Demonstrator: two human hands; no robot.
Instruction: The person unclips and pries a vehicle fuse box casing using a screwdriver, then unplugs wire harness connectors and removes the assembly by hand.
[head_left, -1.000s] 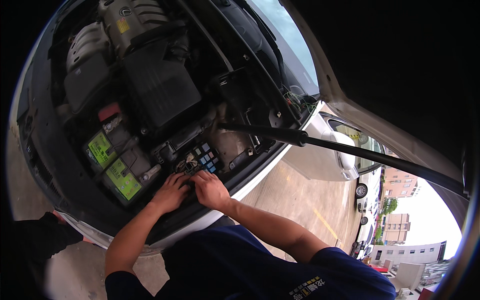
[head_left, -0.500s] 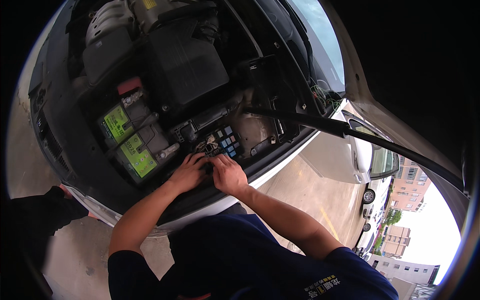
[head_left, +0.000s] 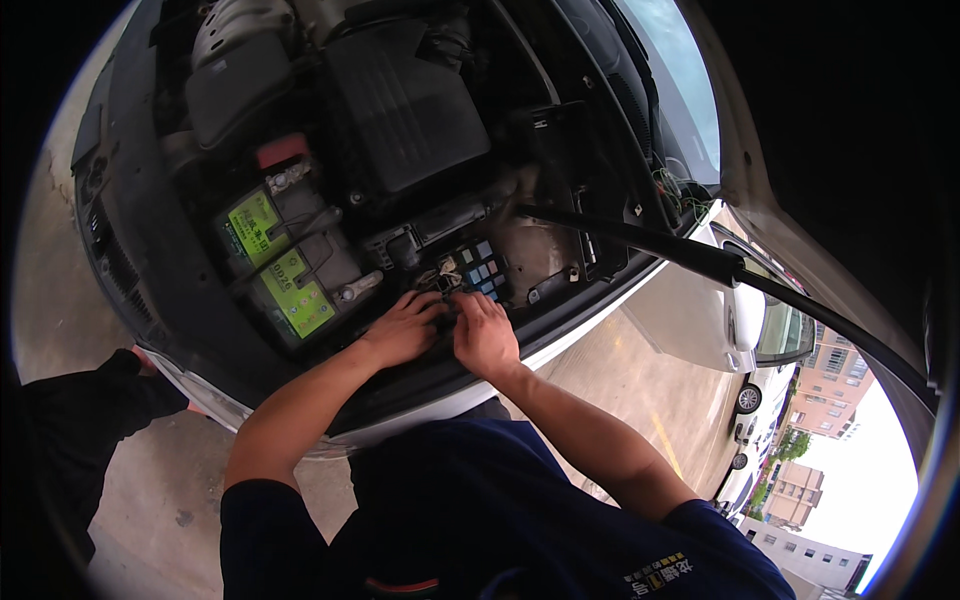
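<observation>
Two printed green labels; right hand — at fuse box.

Car battery — lime-green label, grey casing
Right of the battery, blue and grey relays — at its far end, a red terminal cover.

1. Pale brown pavement spreads right of centre and across the lower left, where a small dark stain shows.
2. A faded yellow line crosses it at lower right.
3. White parked cars line the right side.
4. Beyond stand a pinkish building with windows, a green tree and a whitish building.
5. Bright, nearly white sky fills the far right; the light is daylight.
</observation>
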